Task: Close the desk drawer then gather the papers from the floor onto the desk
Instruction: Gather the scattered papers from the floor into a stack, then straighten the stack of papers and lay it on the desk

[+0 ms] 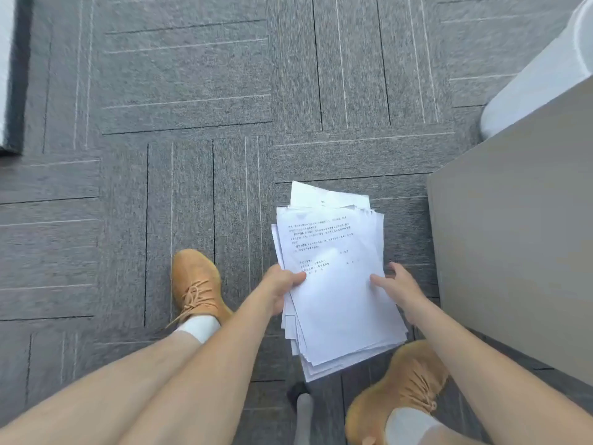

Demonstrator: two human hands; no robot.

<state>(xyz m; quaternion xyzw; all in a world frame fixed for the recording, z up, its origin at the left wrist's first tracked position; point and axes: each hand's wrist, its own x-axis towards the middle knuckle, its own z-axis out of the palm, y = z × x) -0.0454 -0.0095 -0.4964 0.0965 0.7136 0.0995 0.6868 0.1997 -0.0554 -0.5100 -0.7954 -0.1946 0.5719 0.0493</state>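
A loose stack of white printed papers (337, 284) is held above the grey carpet, its sheets fanned and uneven. My left hand (282, 284) grips the stack's left edge, thumb on top. My right hand (396, 289) holds the right edge, thumb on the top sheet and fingers behind. The grey desk surface (513, 236) rises just to the right of the papers. No drawer is visible in this view.
Grey carpet tiles (192, 123) cover the floor. My tan shoes stand below: one (195, 284) left of the papers, the other (401, 387) under them. A white rounded object (545, 69) sits at the upper right, a white furniture edge (6, 75) at the far left.
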